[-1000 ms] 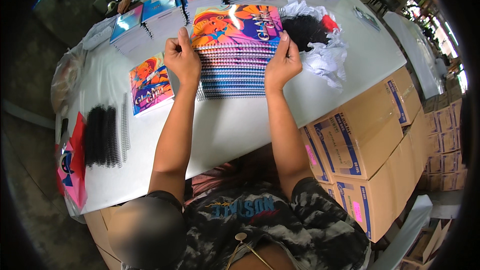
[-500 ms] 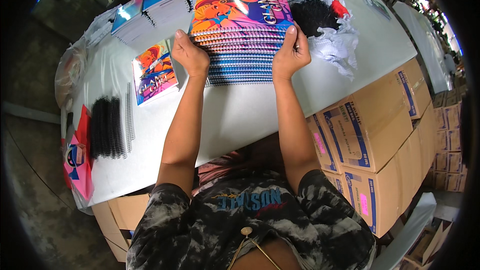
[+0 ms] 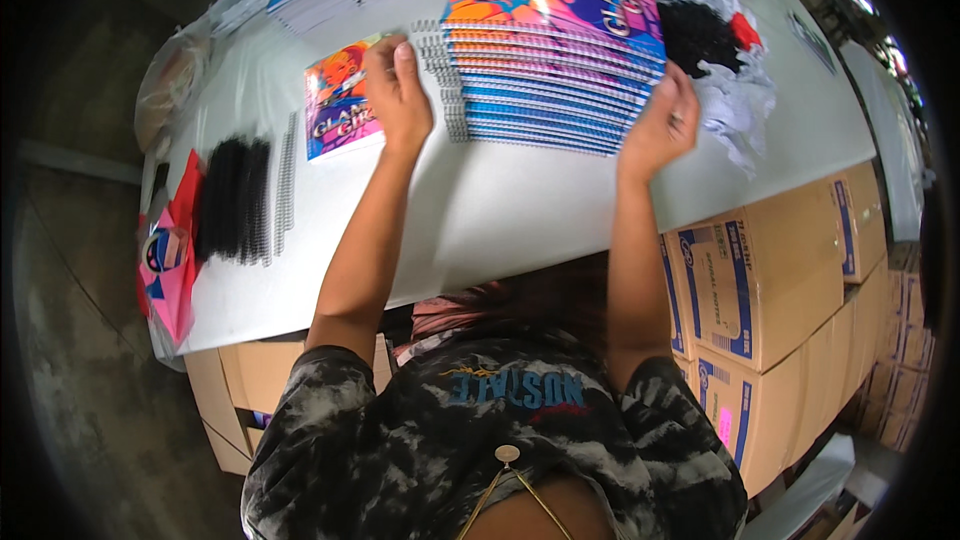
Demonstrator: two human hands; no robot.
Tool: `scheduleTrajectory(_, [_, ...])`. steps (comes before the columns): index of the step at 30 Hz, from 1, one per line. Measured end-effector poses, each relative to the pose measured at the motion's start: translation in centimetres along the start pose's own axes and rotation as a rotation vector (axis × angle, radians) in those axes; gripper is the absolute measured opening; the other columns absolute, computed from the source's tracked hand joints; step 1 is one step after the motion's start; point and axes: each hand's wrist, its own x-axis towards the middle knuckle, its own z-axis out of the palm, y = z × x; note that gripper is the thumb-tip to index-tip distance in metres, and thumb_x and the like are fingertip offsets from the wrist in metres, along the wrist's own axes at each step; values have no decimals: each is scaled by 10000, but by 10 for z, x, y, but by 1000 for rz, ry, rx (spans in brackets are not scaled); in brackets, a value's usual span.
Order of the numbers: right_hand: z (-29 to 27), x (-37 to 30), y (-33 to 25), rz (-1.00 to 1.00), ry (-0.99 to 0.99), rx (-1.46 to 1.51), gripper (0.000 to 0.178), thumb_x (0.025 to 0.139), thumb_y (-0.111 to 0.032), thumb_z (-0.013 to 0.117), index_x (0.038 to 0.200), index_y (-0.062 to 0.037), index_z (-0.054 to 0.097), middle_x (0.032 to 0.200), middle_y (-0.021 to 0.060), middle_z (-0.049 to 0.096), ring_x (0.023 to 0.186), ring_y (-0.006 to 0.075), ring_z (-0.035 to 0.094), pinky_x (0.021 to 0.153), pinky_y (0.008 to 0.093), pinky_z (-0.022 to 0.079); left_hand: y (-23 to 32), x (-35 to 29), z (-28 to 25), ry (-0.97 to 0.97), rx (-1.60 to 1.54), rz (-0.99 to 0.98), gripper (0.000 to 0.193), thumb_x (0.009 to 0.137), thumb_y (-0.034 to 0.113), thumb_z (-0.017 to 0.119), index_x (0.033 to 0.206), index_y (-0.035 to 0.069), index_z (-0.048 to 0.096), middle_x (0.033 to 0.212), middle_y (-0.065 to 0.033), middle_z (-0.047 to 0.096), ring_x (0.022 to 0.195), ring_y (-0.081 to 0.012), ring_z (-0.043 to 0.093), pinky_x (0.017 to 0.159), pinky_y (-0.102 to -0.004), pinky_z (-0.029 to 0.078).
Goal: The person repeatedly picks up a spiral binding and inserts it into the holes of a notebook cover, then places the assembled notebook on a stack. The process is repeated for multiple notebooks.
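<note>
Toward the far half of the white table (image 3: pixel 500 215), a thick pile of notebooks (image 3: pixel 555 80), ringed edges stepped toward the person; top cover orange, pink and purple, edges below it running from pink to blue; wire loops show along the pile's left side. Right hand (image 3: pixel 660 130) at the pile's near right corner, thumb side against it; blur there, so cannot tell whether the fingers are clamped on the pile or only rest on it. Left hand (image 3: pixel 400 100) off the pile's left side, a gap between; fingers loosely bent, gripping nothing; it overlaps the right edge of a separate bright notebook (image 3: pixel 338 125) lying on the table. Farther left, black coils (image 3: pixel 230 200) in a row, silver coils (image 3: pixel 286 175) just beside them; red and pink packet (image 3: pixel 172 260) at the table's left edge; clear plastic bag (image 3: pixel 170 90) beyond it. Right of the pile, a dark tangle (image 3: pixel 700 38) amid crumpled white paper (image 3: pixel 738 115); cardboard boxes (image 3: pixel 790 290), blue-banded, stacked beside the table.
</note>
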Motion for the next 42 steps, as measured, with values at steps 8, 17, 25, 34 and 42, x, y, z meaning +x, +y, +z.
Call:
scheduleTrajectory(8, [-56, -77, -35, 3, -298, -138, 179, 873, -34, 513, 1020, 15, 603, 1046, 118, 626, 986, 198, 531, 869, 317, 407, -28, -36, -152, -421, 1159, 240, 358, 769, 103, 590, 1122, 159, 601, 1088, -73, 604, 992, -255, 548, 839, -391, 425])
scheduleTrajectory(17, [-2, -96, -89, -32, -882, -143, 373, 752, -32, 639, 1120, -60, 586, 1174, 86, 587, 1114, 286, 503, 924, 370, 377, 94, 41, -178, -479, 825, 383, 142, 731, 61, 663, 869, 93, 678, 858, -50, 666, 746, -231, 605, 683, -321, 478])
scheduleTrajectory(25, [34, -116, -114, 122, -1364, -43, 304, 678, -80, 679, 981, -67, 661, 909, 85, 675, 852, 269, 639, 774, 343, 492, 148, -26, -166, -685, 476, 225, 425, 577, 114, 779, 978, 89, 641, 918, -41, 643, 900, -225, 587, 780, -320, 428])
scheduleTrajectory(34, [-7, -104, -37, 791, -1075, 151, 178, 763, -61, 713, 913, 15, 657, 846, 40, 667, 779, 80, 589, 721, 233, 483, 24, -96, -141, -244, -318, -748, 319, 728, -68, 542, 1042, -7, 538, 966, -43, 591, 904, -126, 535, 818, -256, 409])
scheduleTrajectory(42, [-5, -83, -39, 648, -1037, 262, 251, 736, -73, 730, 957, -26, 621, 956, 50, 646, 857, 100, 583, 740, 253, 475, 19, -117, -115, -233, -266, -565, 387, 731, -92, 509, 1106, 5, 506, 1122, -92, 545, 1051, -182, 496, 913, -310, 376])
